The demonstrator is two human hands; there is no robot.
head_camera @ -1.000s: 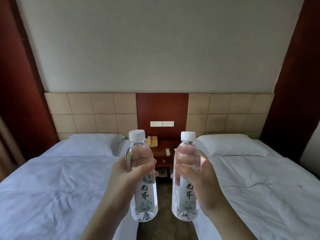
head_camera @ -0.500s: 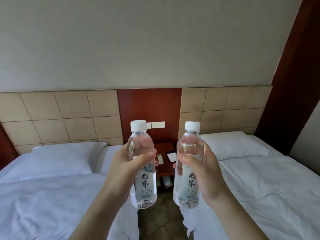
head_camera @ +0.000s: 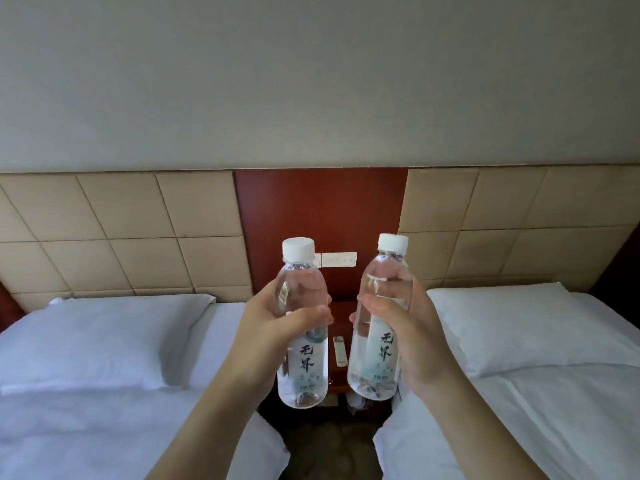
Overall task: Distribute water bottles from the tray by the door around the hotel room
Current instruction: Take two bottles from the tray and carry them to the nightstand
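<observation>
hotel room | twin beds | padded headboard | probably a nightstand

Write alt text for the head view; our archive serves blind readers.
Each hand, left hand and right hand, grips an upright capped water bottle, left bottle and right bottle, above a wooden nightstand holding a remote, between two white beds with pillows.

Wooden nightstand (between two beds) carries a white remote
</observation>
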